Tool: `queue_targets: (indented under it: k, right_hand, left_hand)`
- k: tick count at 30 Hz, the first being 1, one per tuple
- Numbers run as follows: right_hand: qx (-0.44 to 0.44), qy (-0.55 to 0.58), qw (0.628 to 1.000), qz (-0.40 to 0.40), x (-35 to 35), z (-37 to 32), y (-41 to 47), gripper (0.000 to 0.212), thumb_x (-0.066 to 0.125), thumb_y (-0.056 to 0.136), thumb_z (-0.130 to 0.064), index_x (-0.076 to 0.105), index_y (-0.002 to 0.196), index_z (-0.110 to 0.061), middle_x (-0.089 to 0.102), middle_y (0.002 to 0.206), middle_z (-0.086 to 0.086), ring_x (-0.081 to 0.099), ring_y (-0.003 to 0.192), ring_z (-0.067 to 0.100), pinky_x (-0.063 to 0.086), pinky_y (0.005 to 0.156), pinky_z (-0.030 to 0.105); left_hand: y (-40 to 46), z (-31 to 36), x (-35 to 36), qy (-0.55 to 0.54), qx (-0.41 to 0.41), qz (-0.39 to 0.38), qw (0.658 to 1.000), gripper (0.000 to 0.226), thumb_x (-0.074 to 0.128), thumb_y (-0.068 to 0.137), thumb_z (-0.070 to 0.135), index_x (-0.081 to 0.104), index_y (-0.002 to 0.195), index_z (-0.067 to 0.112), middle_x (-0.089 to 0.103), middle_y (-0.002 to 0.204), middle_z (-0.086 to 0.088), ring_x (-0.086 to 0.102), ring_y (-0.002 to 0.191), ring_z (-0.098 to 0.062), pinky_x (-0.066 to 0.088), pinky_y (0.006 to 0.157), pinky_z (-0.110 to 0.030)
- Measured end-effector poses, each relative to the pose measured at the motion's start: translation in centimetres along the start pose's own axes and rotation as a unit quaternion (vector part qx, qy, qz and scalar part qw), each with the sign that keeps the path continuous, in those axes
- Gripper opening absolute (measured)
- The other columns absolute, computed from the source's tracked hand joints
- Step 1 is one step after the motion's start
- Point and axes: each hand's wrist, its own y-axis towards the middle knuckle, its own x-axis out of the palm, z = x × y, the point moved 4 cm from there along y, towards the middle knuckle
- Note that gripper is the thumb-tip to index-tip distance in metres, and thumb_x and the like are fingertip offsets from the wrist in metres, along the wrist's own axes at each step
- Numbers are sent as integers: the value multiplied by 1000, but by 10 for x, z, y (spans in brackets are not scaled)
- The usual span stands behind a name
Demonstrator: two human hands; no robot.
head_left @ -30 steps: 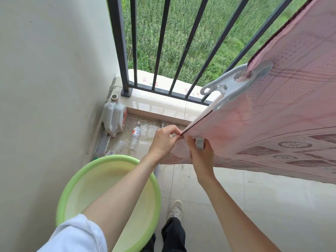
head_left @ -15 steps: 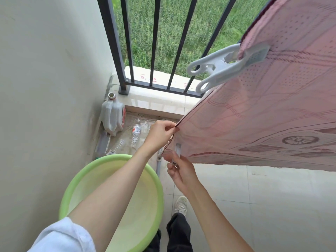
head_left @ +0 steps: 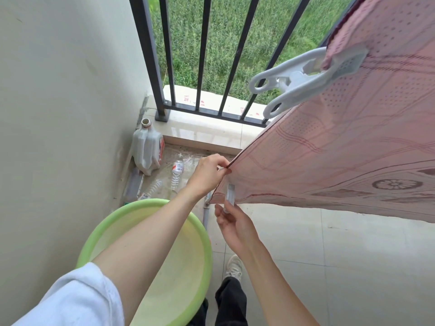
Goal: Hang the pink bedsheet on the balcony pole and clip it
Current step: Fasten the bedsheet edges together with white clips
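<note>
1. The left hand (head_left: pixel 207 172) pinches the side edge of the pink bedsheet (head_left: pixel 341 149) between thumb and fingertips, just above its lower corner.
2. The right hand (head_left: pixel 231 221), just below that corner, grips a small clear clip (head_left: pixel 229 196) between its fingers; the clip's top lies against the cloth.
3. The sheet hangs stretched from the upper right, in front of the black railing (head_left: pixel 204 55).
4. A large white clip (head_left: pixel 303 78) bites its upper edge.
5. A green basin (head_left: pixel 202 231) sits on the floor under the left arm; a white jug (head_left: pixel 147 149) and plastic bottles (head_left: pixel 177 171) lie in the corner.
</note>
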Motion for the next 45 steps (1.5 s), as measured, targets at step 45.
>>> queue_targets:
  k: [45]
  right_hand:
    - [29, 152, 978, -137, 27, 27, 25, 23, 51, 89, -27, 66, 73, -19, 65, 75, -6, 53, 74, 12, 35, 66, 25]
  left_hand:
    - [-22, -6, -1, 105, -57, 27, 993, 24, 58, 88, 22, 45, 68, 21, 40, 93, 1, 45, 104, -24, 32, 77, -28]
